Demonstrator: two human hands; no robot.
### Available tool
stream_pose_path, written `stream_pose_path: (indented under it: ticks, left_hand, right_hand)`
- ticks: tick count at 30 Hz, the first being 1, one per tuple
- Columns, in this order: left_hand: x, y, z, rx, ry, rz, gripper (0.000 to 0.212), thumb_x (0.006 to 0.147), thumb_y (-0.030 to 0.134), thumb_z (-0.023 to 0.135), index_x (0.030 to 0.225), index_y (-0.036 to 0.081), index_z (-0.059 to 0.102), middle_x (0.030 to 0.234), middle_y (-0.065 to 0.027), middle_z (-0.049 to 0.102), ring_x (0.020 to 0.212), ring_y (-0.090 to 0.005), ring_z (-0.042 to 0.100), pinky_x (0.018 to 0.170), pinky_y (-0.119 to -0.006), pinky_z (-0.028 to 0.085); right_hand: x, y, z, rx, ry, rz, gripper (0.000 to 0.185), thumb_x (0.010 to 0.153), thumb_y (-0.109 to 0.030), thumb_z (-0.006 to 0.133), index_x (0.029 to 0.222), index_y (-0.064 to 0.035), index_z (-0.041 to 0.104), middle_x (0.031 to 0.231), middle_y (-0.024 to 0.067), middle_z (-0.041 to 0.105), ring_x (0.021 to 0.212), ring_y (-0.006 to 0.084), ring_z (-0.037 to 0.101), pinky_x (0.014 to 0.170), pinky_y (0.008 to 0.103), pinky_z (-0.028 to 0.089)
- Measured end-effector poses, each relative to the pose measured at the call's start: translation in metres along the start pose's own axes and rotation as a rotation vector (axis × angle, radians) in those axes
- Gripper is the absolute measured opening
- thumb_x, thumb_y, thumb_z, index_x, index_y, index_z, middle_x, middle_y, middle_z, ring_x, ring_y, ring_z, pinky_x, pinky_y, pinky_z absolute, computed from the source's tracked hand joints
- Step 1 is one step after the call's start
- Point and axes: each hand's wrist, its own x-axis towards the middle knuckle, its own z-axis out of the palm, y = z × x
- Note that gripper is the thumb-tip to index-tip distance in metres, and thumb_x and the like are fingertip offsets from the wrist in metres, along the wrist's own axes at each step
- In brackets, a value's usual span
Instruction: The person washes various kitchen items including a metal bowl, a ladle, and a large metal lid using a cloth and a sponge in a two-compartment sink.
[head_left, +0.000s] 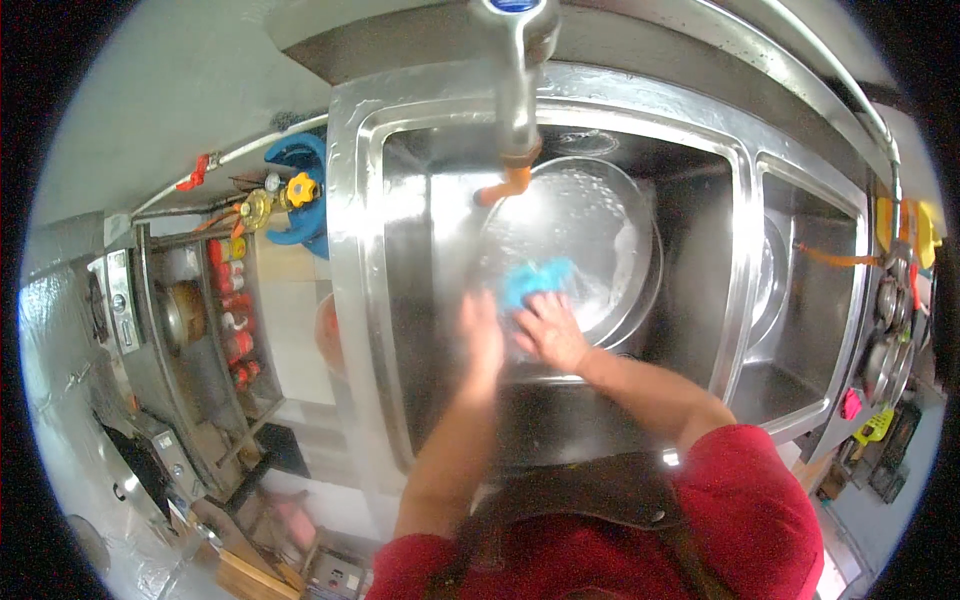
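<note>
A blurred light-blue cloth or sponge (536, 281) lies at the near left part of a round metal basin (592, 225) in the large stainless steel sink. My right hand (551, 326) is on its near edge, fingers bent; whether they grip it is unclear. Just to the left, my left hand (481, 322) is smeared by motion, its fingers pointing away from me, beside the basin's near left side. A faucet (517, 97) with an orange outlet piece (504, 187) reaches over the basin's far left part.
A smaller sink bowl (810, 300) with another round vessel (765, 277) adjoins on the right. The sink's metal rim (352, 300) runs along the left. Beyond it are a blue gas cylinder (296, 232) and shelves with red-capped containers (238, 345). Pans (889, 367) hang at the far right.
</note>
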Motion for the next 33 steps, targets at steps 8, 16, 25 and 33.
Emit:
stream_pose_path:
  ticks: [8,16,25,33]
  left_hand:
    - [0.001,-0.013,-0.007,0.462,0.026,0.059,0.034,0.094,0.018,0.044,0.122,0.000,0.047,0.114,-0.0125,0.056,0.102,-0.0218,0.054,0.089,-0.034,0.043]
    - [0.012,-0.049,0.013,-0.110,0.041,-0.084,0.044,0.094,0.034,0.046,0.127,0.004,0.044,0.116,-0.0124,0.054,0.100,-0.0212,0.056,0.081,-0.032,0.050]
    - [0.004,-0.015,-0.006,-0.073,-0.157,-0.350,0.080,0.090,0.064,0.013,0.140,0.002,0.024,0.136,-0.0188,0.037,0.119,-0.0277,0.043,0.097,-0.036,0.040]
    - [-0.008,-0.014,0.013,0.088,-0.024,-0.033,0.061,0.088,0.017,0.055,0.141,0.006,0.025,0.137,-0.0164,0.040,0.124,-0.0269,0.039,0.103,-0.036,0.029]
  right_hand:
    - [0.106,0.113,-0.050,-0.269,0.011,0.465,0.041,0.082,-0.037,0.057,0.113,-0.0112,0.050,0.115,0.0139,0.050,0.111,0.0317,0.046,0.094,0.0514,0.034]
    - [-0.018,0.049,-0.017,-0.047,0.043,0.645,0.041,0.074,-0.025,0.063,0.107,-0.0052,0.051,0.103,0.0178,0.053,0.097,0.0358,0.050,0.082,0.0462,0.042]
    - [0.101,0.027,0.011,0.161,0.399,-0.003,0.030,0.074,-0.013,0.059,0.101,-0.0073,0.050,0.097,0.0137,0.054,0.090,0.0336,0.049,0.079,0.0423,0.036]
    - [0.106,0.108,-0.027,-0.153,0.388,1.139,0.036,0.088,-0.040,0.050,0.113,-0.0137,0.051,0.118,0.0110,0.049,0.111,0.0317,0.045,0.084,0.0538,0.037]
